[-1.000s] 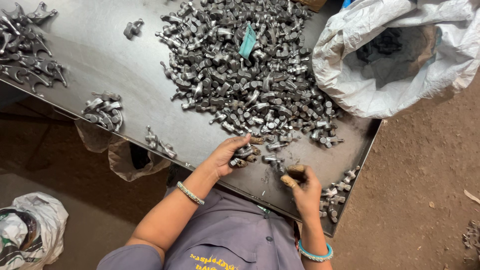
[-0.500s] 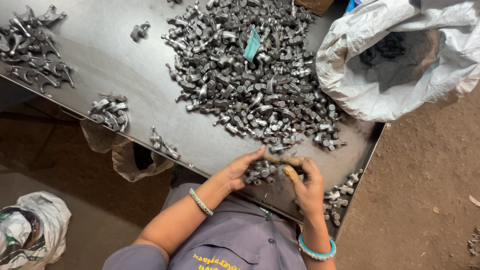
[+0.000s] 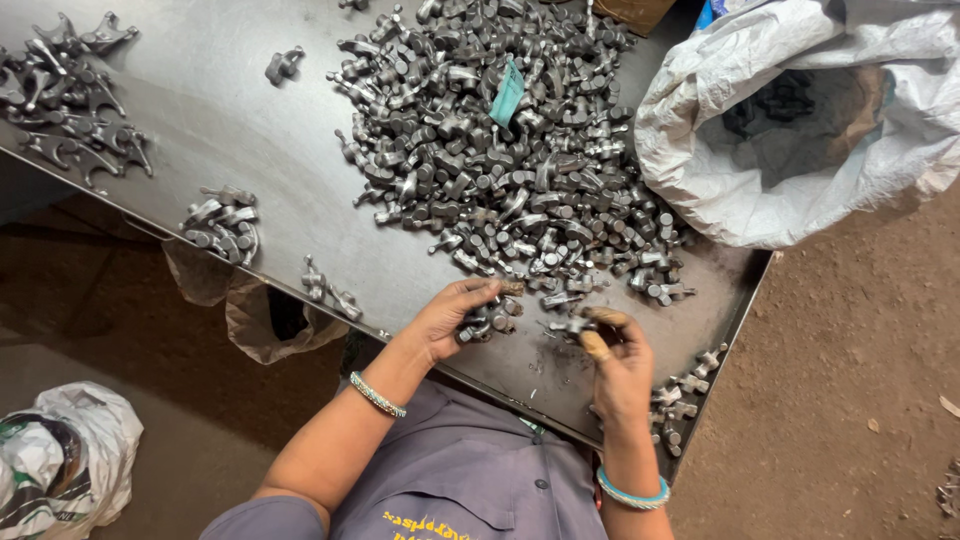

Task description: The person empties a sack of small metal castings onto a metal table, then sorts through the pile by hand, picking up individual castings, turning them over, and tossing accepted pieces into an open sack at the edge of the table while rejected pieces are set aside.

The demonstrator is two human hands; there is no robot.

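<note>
A big heap of small grey metal parts (image 3: 510, 170) lies on a dark metal table (image 3: 250, 130). My left hand (image 3: 450, 315) is curled around a few of these parts (image 3: 490, 318) at the heap's near edge. My right hand (image 3: 615, 360) pinches one metal part (image 3: 570, 325) between thumb and fingers, just right of the left hand. A teal tag (image 3: 508, 92) lies on top of the heap.
Small sorted groups of parts lie at the left (image 3: 222, 220), near the front edge (image 3: 328, 285) and at the front right corner (image 3: 685, 385). Larger forked parts (image 3: 70, 90) sit far left. An open white sack (image 3: 800, 120) stands at the right; plastic bags hang under the table edge (image 3: 255, 320).
Both hands drew together over a handful of parts, then parted slightly; the right hand now holds a single part away from the left.
</note>
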